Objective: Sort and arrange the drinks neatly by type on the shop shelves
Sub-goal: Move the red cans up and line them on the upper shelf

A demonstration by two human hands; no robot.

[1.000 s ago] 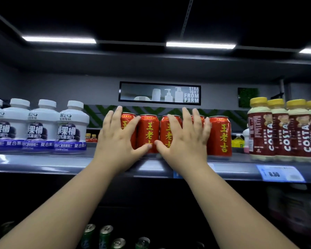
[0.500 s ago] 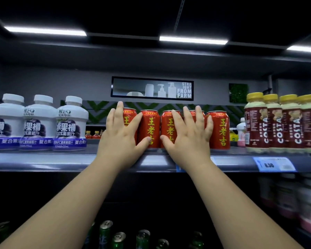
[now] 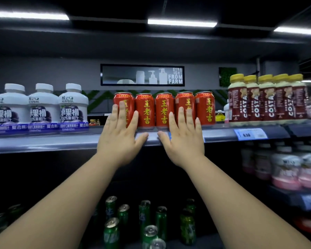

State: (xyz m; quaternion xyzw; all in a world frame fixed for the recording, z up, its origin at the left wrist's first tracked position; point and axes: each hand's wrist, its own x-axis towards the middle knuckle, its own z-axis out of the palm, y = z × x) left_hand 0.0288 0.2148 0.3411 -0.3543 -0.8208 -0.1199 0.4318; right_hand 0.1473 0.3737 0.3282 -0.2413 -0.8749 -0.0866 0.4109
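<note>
Head view: five red metal cans with yellow characters (image 3: 164, 109) stand upright in a tight row, side by side and touching, near the front edge of the grey metal shelf (image 3: 43, 142). The left hand (image 3: 121, 136) is raised flat in front of the leftmost can, fingers (image 3: 122, 112) spread and straight, gripping nothing; whether the tips actually touch the can cannot be told. The right hand (image 3: 184, 138) is held the same way before the fourth can, fingers (image 3: 181, 117) splayed wide and holding nothing (its thumb points inward over the shelf's front strip, close to the left thumb but apart from it).

To the left of the cans, with a gap between, stands a row of squat white plastic bottles with white caps and blue-banded labels (image 3: 43, 106). To the right, also across a gap, is a row of dark red Costa bottles with yellow caps (image 3: 267, 99). A blue price tag (image 3: 250, 134) sits on the shelf edge below them. On a lower level, green cans (image 3: 113, 229) stand loosely scattered, and pink-labelled bottles (image 3: 285, 168) fill a lower shelf at right, blurred.
</note>
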